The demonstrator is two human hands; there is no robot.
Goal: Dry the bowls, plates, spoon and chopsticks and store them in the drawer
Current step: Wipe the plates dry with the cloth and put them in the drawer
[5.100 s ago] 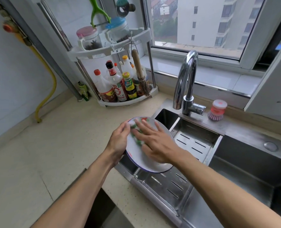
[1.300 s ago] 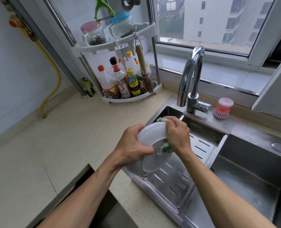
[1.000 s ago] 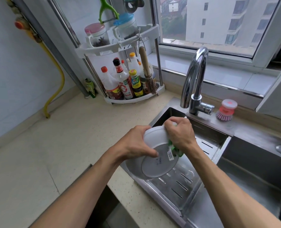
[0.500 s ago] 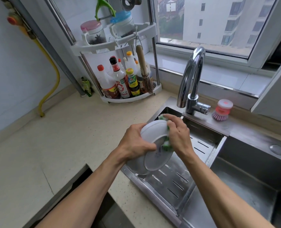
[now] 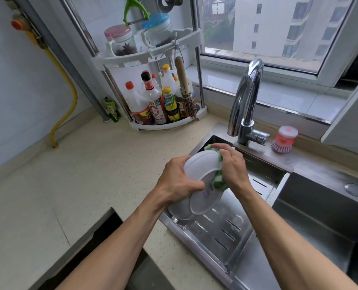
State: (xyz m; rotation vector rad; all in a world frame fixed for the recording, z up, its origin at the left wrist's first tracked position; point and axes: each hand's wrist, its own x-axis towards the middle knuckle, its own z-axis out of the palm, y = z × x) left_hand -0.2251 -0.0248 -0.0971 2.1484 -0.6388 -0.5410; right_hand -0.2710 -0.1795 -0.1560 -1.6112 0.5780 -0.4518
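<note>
A white plate (image 5: 197, 168) is held tilted over the left part of the steel sink, its underside and foot ring facing me. My left hand (image 5: 179, 181) grips its left rim. My right hand (image 5: 232, 166) presses a green and white cloth (image 5: 219, 178) against the plate's right edge, the cloth wrapping over the rim. No bowls, spoon or chopsticks show.
A slotted steel drain tray (image 5: 222, 229) lies under the plate. The tap (image 5: 245, 101) rises behind it, a pink dish brush (image 5: 284, 140) to its right. A corner rack with bottles (image 5: 155, 103) stands at the back. An open drawer (image 5: 102, 243) gapes at the lower left.
The plate was turned from face up to underside up. My right hand with the cloth has been sliding around its right rim over the last second.
</note>
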